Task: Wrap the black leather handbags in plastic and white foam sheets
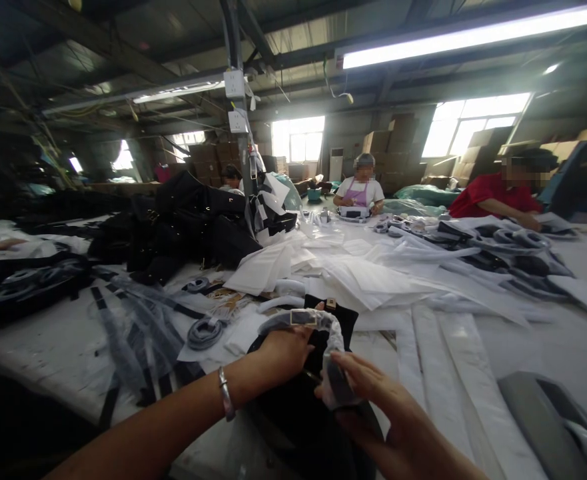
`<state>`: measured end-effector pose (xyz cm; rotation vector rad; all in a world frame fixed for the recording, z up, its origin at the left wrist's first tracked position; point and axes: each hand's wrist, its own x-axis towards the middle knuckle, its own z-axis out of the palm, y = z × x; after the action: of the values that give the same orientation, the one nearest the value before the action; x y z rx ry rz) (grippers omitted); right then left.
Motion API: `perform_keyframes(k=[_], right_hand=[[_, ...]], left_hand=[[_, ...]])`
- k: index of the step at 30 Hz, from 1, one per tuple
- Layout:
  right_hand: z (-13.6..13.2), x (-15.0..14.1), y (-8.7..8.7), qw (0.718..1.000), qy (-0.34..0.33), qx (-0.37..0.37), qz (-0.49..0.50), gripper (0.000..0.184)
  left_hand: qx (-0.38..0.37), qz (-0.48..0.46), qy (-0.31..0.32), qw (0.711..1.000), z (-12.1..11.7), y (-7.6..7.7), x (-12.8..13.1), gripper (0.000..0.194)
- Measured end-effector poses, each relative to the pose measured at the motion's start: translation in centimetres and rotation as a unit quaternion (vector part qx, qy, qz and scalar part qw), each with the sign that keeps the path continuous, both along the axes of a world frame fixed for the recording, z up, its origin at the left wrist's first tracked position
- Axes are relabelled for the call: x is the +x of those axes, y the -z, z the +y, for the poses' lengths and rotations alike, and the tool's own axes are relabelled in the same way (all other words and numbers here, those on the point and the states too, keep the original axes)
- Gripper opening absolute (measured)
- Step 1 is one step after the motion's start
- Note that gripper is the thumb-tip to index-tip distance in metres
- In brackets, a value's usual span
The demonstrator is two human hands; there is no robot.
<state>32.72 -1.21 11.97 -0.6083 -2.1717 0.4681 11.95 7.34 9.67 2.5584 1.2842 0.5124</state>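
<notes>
A black bag (298,400) lies on the white table (53,347) right in front of me. Its handle (318,321), wrapped in white foam and clear plastic, arches over the bag. My left hand (286,352), with a metal bracelet on the wrist, is closed on the left part of the wrapped handle. My right hand (368,390) pinches the right end of the handle wrap between thumb and fingers. A small gold clasp (330,303) shows on the bag behind the handle.
White paper sheets (353,270) and long strips (448,380) cover the table. Black bags (188,220) are piled at the left, wrapped straps (206,331) lie near my left arm. Two people (358,190) (508,190) sit at the far side. A grey object (548,420) lies at the right.
</notes>
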Motion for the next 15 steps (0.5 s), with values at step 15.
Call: perform_keyframes(k=[15], right_hand=[[-2.3,2.5,8.0,0.974,0.102,0.188,-0.074,0.041]], left_hand=[[0.022,-0.136,-0.067,0.988,-5.8,-4.3,-7.5,0.032]])
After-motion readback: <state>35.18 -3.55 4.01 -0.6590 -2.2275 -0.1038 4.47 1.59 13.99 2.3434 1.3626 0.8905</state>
